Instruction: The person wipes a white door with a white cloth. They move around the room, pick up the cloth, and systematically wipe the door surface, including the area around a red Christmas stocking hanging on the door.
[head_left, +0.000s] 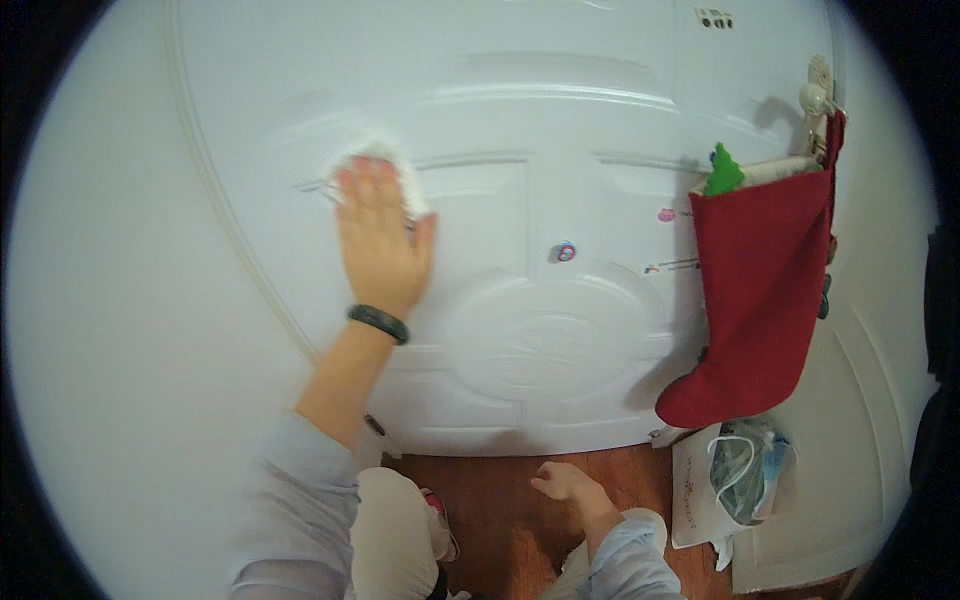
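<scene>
My left hand (381, 240) lies flat with a white cloth (411, 184) under its fingers, pressed against a white panelled door (480, 202). The cloth shows past the fingertips and along the thumb side, over the door's upper left panel moulding. A dark band (379, 323) circles the left wrist. Lower down, my right hand (561, 480) hangs in front of my knees, above the wooden floor (487, 517). Its fingers are loosely curled in, and no object shows in them.
A red Christmas stocking (757, 300) hangs by the door knob (813, 99), with a green piece (724, 171) at its top. Small stickers (666, 215) and a round badge (565, 251) are on the door. At lower right stands a white bag (690, 487) holding plastic-wrapped items.
</scene>
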